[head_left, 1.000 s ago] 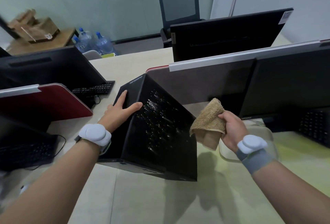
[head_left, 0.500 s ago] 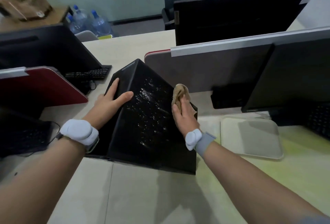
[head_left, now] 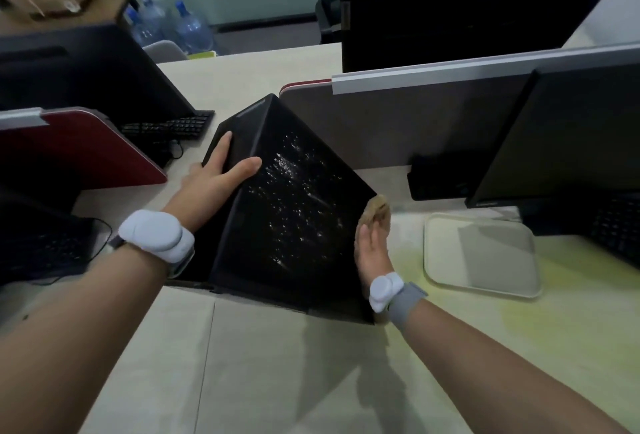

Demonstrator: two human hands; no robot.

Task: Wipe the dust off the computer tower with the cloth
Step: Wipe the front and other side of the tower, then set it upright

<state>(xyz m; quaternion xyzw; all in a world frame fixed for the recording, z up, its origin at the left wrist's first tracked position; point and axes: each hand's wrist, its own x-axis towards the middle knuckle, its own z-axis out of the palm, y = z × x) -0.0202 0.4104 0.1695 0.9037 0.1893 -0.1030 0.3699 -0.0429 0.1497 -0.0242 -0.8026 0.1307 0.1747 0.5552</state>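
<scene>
Right hand (head_left: pixel 372 253) is flat and open, pressing the cloth (head_left: pixel 375 210) against the right side of the computer tower (head_left: pixel 291 212), probably so the whole palm pushes the wipe along. Left hand (head_left: pixel 221 174) is spread open over the top left edge, bracing it (I'd guess so it doesn't slide). Tower stands on the desk (head_left: pixel 277 364), dusty specks all over its upper panel, tray (head_left: pixel 485 281) just to the right.

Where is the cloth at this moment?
The cloth is under the right hand, pressed against the right edge of the computer tower, left of the pale tray.
</scene>
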